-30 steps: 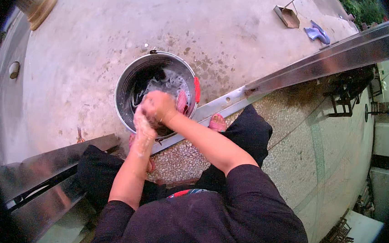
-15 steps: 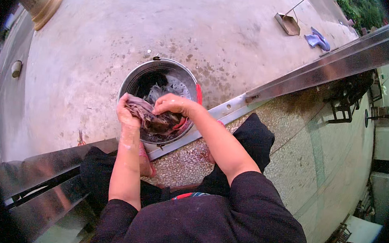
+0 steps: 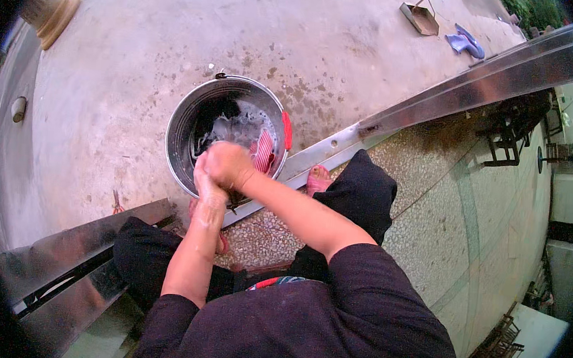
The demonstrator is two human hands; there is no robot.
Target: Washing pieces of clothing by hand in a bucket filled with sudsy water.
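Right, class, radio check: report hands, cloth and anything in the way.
Left hand and right hand together over bucket; anything in their grip hidden. Striped cloth beside suds, bucket's right side. Hands block view of bucket's near side.

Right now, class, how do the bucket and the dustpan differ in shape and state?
The bucket is deep and round; the dustpan is shallow and angular. The bucket holds suds and a striped cloth; no suds show in the dustpan. The left hand and right hand are at the bucket; neither touches the dustpan. Both containers rest on pale ground.
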